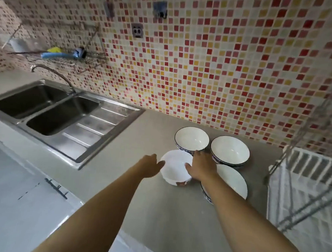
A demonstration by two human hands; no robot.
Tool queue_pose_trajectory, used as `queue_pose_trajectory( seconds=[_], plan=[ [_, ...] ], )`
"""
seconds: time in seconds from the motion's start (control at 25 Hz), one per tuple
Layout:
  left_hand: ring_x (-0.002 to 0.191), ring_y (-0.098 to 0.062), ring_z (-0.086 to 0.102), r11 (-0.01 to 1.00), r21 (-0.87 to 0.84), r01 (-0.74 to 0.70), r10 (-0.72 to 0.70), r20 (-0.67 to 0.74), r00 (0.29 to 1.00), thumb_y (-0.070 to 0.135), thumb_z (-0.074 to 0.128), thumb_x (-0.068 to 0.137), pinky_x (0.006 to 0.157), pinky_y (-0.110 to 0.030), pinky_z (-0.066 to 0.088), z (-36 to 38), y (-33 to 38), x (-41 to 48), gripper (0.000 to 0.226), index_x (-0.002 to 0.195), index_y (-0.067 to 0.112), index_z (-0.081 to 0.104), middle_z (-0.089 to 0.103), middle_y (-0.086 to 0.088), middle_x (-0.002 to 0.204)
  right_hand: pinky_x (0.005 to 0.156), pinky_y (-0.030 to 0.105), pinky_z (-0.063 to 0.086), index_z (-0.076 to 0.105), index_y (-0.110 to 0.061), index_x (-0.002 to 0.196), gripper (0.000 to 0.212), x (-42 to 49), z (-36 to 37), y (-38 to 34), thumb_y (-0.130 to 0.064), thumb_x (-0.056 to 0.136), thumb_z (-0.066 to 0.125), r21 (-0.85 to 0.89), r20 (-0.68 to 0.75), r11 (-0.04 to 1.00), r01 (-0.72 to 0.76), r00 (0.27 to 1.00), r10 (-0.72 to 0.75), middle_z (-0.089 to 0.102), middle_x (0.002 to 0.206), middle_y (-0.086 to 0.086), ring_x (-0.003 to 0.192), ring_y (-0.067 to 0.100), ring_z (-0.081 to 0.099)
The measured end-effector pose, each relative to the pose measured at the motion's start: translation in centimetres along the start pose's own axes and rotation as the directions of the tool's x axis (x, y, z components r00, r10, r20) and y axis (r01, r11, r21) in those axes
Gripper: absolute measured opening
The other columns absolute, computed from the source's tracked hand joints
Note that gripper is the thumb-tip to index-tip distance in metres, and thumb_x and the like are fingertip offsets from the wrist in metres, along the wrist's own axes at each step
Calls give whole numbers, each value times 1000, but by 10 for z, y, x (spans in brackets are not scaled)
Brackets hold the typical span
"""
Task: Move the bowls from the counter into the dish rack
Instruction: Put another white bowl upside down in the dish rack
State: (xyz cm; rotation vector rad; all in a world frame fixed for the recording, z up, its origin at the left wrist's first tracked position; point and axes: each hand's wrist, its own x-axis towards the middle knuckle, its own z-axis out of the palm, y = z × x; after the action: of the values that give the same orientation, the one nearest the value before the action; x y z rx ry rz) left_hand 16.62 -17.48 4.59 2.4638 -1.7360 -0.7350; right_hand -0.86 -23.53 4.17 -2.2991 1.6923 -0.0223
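A wall of small red, yellow and cream mosaic tiles [214, 70] is seen behind a long grey counter [155, 204]. A double steel sink [63, 118] with a ribbed drainboard is set into the counter at the left, and a curved tap [51, 72] is mounted at its back edge. A white dish rack [309, 195] with a wire frame is placed at the counter's right end, near the bowls but apart from them. A wire shelf [67, 58] is fixed to the wall above the sink, and a blue brush [62, 55] is laid on it.

Four bowls are grouped on the counter between the sink and the rack. Two blue-patterned bowls are set at the back: the back left bowl [191, 138] and the back right bowl [230, 151]. A front right bowl [234, 181] is partly covered by the right forearm. The white front bowl [175, 168], with a reddish mark low on its side, is framed by both hands.

The left hand [150, 166] is held open with its fingers at the bowl's left rim. The right hand [202, 165] is spread open, its thumb at the bowl's right rim. Whether the bowl is actually gripped cannot be told.
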Motion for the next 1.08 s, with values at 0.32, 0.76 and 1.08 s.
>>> queue_pose_trajectory(
  seconds=[0.32,0.76,1.08],
  plan=[
    [119,-39,53,872,-481,91,-51,95,994,30,49,92,100,-43,47,48,-9,35,58,141,6,29,49,-22,137,104,37,35,40,0,130,49,29,55,-1,-21,89,55,-71,17,989,-132,991,133,56,129,17,122,32,51],
    [105,-40,60,804,-594,-28,-96,-175,980,4,53,87,79,-51,58,-54,18,-10,38,124,0,48,55,-14,111,86,43,50,28,-7,142,51,-4,-56,-27,-4,92,42,41,-250,994,104,964,-91,53,130,17,110,34,56],
    [111,-32,54,619,-574,-536,249,-504,827,12,46,96,86,-51,56,-163,124,-67,46,140,15,35,50,-13,132,74,34,52,31,-23,142,50,-92,-241,8,-29,94,47,66,-671,941,331,713,-204,49,134,5,105,25,60]
  ],
)
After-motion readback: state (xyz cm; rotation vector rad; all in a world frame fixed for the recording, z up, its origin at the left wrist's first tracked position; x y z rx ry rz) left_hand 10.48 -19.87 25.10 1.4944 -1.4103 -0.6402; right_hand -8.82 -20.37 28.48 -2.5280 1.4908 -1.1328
